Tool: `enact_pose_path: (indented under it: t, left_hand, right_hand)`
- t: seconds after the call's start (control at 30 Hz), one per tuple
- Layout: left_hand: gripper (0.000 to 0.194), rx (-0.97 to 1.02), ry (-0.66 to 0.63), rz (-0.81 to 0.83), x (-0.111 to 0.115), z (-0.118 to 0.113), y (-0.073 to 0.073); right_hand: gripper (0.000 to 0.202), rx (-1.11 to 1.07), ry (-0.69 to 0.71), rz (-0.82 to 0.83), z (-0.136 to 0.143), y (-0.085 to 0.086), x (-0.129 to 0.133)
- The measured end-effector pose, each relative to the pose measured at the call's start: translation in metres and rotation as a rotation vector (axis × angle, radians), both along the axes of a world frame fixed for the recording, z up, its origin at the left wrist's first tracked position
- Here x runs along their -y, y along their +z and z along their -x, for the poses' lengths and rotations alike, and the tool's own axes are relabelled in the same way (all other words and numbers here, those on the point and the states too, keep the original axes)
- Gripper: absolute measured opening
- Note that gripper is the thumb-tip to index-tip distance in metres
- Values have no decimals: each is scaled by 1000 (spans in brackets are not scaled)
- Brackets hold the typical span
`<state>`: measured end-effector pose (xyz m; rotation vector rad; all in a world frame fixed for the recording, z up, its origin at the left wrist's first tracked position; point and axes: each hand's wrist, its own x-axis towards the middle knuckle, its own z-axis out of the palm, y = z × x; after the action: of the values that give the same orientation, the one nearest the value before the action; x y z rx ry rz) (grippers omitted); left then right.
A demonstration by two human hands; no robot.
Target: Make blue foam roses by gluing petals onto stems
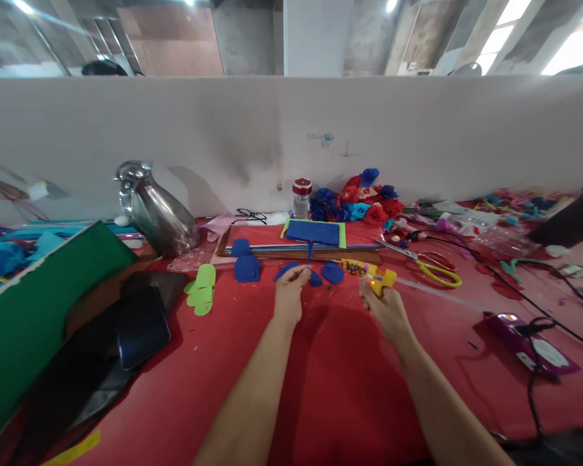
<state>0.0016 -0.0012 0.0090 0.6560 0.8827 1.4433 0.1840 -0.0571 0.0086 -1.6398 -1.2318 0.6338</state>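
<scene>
My left hand (288, 296) is closed in a pinch on a thin blue strip (309, 251) that stands upright above the fingertips. Wrapped round the handle of a yellow hot glue gun (383, 281) is my right hand (391, 314); the gun's patterned barrel points left, toward the strip. Blue petal-shaped pieces lie about the left hand, one blue petal (333, 273) between the two hands. Farther left are stacked blue pieces (247, 269) and overlapping light green pieces (204, 289). Whatever part of the strip is inside my fingers is hidden.
Yellow-handled scissors (437, 272) lie right of the glue gun. Behind are stacked sheets (272, 234), a red-lidded jar (301, 199) and paper flowers (364, 200). A metal jug (162, 210) and dark phone (143, 329) are left; a purple corded device (529, 346) is right.
</scene>
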Motion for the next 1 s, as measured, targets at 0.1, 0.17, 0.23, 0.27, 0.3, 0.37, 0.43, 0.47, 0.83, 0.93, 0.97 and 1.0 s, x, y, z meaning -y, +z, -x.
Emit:
enact_pose_path:
  t: [0.1,0.17,0.23,0.27,0.3,0.37,0.43,0.47,0.83,0.93,0.97,1.0]
  left_hand:
    - [22,-34,14,-3,0,1,1]
    - [21,-30,14,0,-1,1,2]
    - [21,-28,8,-2,-1,1,2]
    - [21,-28,5,-9,-1,2,2]
    - [21,-30,3,-21,-1,2,2]
    - [20,-40,-2,-52,-1,3,3]
    - [18,-57,-6,-79,-1,5,4]
    - [17,-65,-10,-87,0,5,5]
    - [25,-29,-40,-61,-1,6,6]
    - [26,-35,-51,-53,-1,6,4]
    - [26,-36,-54,-54,-1,6,3]
    - [26,-36,-51,-57,-2,6,3]
  right_hand:
    - [52,54,-5,140,-24,8,-4]
    - [48,108,20,215,-41,12,-8]
    - [43,117,3,288,-57,12,-12]
    - [40,110,-8,317,-63,11,-14]
    - [38,104,-19,340,-69,9,-15]
    - [37,139,-66,369,-78,3,-18]
    - [37,215,-131,382,-84,-2,-20]
    - [37,249,-158,384,-87,-5,-21]
    - [40,78,-150,167,-74,-14,-18]
    - [39,66,-137,157,-71,-14,-14]
    - [39,72,-128,154,-70,-14,-14]
    - [39,91,-122,155,-71,-13,-13]
